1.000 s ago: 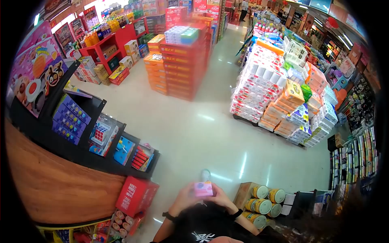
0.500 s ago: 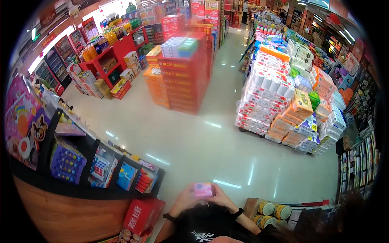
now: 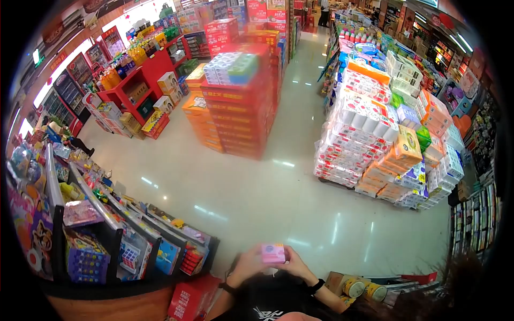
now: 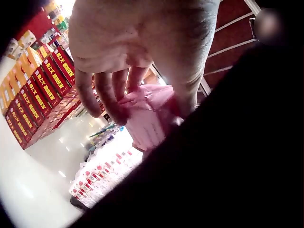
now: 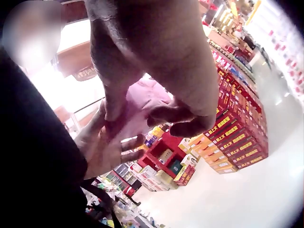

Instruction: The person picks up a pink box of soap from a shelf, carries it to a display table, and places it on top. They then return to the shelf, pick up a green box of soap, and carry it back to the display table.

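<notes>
1. Head view: left hand point(image 3: 247, 264) and right hand point(image 3: 299, 266) are pinching a pink box point(image 3: 273, 253) in their fingers, above the floor point(image 3: 257, 208).
2. Loosening grip risks dropping it; over-squeezing risks denting it.

The head view's bottom centre shows two hands point(image 3: 248, 266) and one pink pack point(image 3: 273, 253). Lower left has one puzzle cube point(image 3: 129, 257); lower right, two can lids point(image 3: 354, 288).

Streaky white glare on the floor point(image 3: 267, 208)
</notes>
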`<state>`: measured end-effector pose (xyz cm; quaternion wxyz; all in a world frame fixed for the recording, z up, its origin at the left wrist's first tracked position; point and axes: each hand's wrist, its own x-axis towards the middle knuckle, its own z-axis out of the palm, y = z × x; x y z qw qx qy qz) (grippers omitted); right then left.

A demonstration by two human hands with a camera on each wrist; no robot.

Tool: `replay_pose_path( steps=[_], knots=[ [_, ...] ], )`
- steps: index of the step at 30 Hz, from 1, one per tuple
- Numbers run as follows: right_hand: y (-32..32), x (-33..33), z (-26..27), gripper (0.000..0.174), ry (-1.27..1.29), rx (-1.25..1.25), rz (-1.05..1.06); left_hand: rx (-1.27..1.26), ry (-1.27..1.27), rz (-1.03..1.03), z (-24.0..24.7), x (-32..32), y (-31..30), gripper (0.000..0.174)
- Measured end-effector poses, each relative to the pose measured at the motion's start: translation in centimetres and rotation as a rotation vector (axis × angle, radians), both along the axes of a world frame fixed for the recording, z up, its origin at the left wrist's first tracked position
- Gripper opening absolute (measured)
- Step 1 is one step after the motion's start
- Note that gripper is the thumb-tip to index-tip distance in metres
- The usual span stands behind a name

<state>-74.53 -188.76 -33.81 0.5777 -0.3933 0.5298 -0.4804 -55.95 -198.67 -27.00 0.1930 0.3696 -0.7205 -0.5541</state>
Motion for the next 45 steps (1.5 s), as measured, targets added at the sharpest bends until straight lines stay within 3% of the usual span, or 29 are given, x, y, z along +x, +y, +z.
replay_pose_path(
  steps=[3, 5, 8, 16, 21, 23, 26, 30, 35, 38, 41, 45],
  knots=[
    [-2.4, 0.0, 0.1, 0.076, -0.029, -0.002, -0.056, -0.094, 0.031, -0.001, -2.6, -0.1, -2.8, 0.064],
    [-4.0, 0.2, -1.4, 0.076, 0.089, 0.032, -0.127, -0.190, 0.011, -0.065, -2.9, -0.4, -5.6, 0.064],
    [-7.6, 0.6, -1.7, 0.076, 0.147, 0.059, -0.209, -0.149, 0.059, -0.148, -4.2, -0.6, -10.3, 0.059],
    [-20.5, 2.1, 2.9, 0.072, 0.368, -0.075, -0.277, -0.075, 0.045, -0.183, 0.6, -0.6, -24.1, 0.057],
    [-27.5, 3.8, 2.3, 0.071, 0.387, -0.176, -0.294, -0.213, 0.158, -0.125, -3.3, 2.0, -30.6, 0.061],
    [-29.7, 4.6, 3.2, 0.071, 0.375, -0.107, -0.283, -0.282, 0.213, -0.086, -4.6, 2.7, -32.5, 0.062],
    [-32.6, 5.7, 3.8, 0.072, 0.387, -0.173, -0.275, -0.173, 0.221, -0.142, -3.7, 3.7, -35.6, 0.060],
    [-36.6, 5.8, 4.0, 0.073, 0.388, -0.308, -0.200, -0.033, 0.256, 0.007, -4.4, 4.1, -37.6, 0.056],
    [-41.1, 4.9, 3.2, 0.073, 0.310, -0.210, -0.161, 0.079, 0.223, 0.006, -4.7, 4.2, -41.6, 0.059],
    [-44.8, 4.2, 3.0, 0.075, 0.255, -0.189, -0.116, 0.025, 0.174, 0.006, -5.5, 4.0, -44.7, 0.062],
    [-49.0, 2.9, 2.2, 0.077, 0.224, -0.156, -0.092, 0.032, 0.096, 0.021, -2.4, 2.8, -48.6, 0.065],
    [-55.8, 0.5, 0.2, 0.079, 0.198, -0.185, -0.028, -0.015, 0.056, 0.090, -4.7, 2.1, -54.0, 0.059]
  ],
)
